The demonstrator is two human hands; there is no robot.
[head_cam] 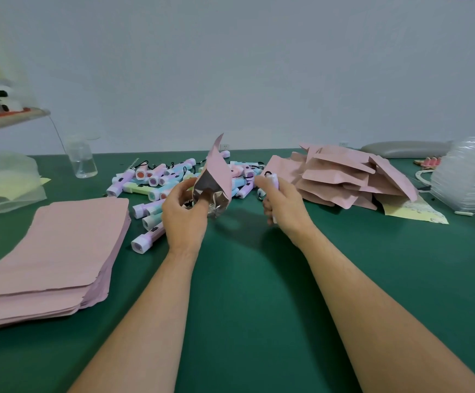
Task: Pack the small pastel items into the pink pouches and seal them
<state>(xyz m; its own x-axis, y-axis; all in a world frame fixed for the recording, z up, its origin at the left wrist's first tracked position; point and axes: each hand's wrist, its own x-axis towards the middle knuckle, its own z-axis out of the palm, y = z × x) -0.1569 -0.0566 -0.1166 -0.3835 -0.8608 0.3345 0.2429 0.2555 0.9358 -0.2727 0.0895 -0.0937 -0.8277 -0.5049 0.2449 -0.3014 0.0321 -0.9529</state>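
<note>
We see the left hand (184,214) gripping an open pink pouch (216,171): its fingers are curled at the mouth, one finger goes inside against the silver lining, and the pointed top corner of the pouch stands up above the hand. Just to the right of it, with a small gap between, the right hand (283,205) is closed around one pastel item (273,178), whose white end and black cord loop come out above the fingers. Directly behind both hands lies the pile of pastel items (174,174), and some of them are spread down to the left side of the left hand. Further left of this hand is the stack of flat pouches (60,251), with its edges neatly in line and its near corner towards us. To the right of the right hand, behind it, we find the heap of filled pouches (349,177), loosely thrown, resting partly on a yellow paper (412,211). Below the hands and between the forearms the green table (245,279) is bare, which gives free room there. Far to the left stand a glass beaker (83,160) and a clear plastic bag (3,180); far to the right, at the table's edge, clear trays (471,177) are stacked.
</note>
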